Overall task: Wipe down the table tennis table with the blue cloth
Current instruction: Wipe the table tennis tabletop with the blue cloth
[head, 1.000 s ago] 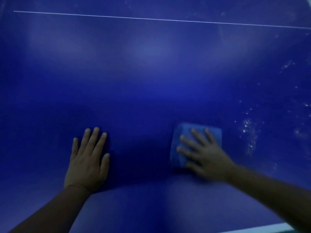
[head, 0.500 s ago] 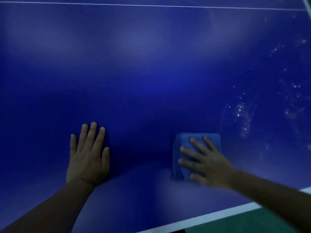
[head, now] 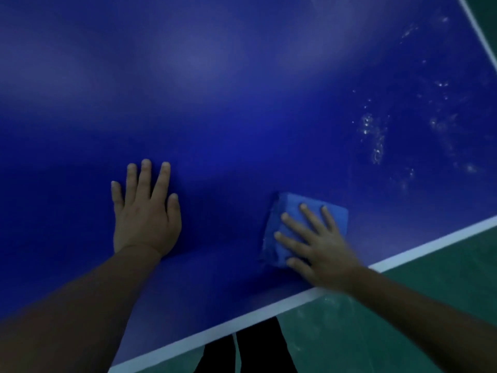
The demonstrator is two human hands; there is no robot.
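Lying flat on the table tennis table [head: 242, 109], the blue cloth [head: 293, 211] is folded into a thick, roughly square pad, so no clear long axis can be made out; one corner is turned away from the person and its frayed edge faces the left hand. The pad is set close to the white border line [head: 430, 244] at the near edge, to the right of the table's middle as seen.

The cloth is pressed from above by the right hand [head: 320, 247], whose fingers are spread and nearly straight across the fabric, not curled round it; the palm sits over the pad's near right corner, and the forearm comes in from the lower right, crossing the white line.

The left hand [head: 145, 211] is laid flat on the bare blue surface well apart from the cloth, released, fingers straight and close together, pointing away from the body, thumb out toward the cloth.

Pale specks and smears [head: 375, 135] are seen on the surface beyond and to the right of the cloth. A green floor [head: 403, 305] is visible past the table edge.
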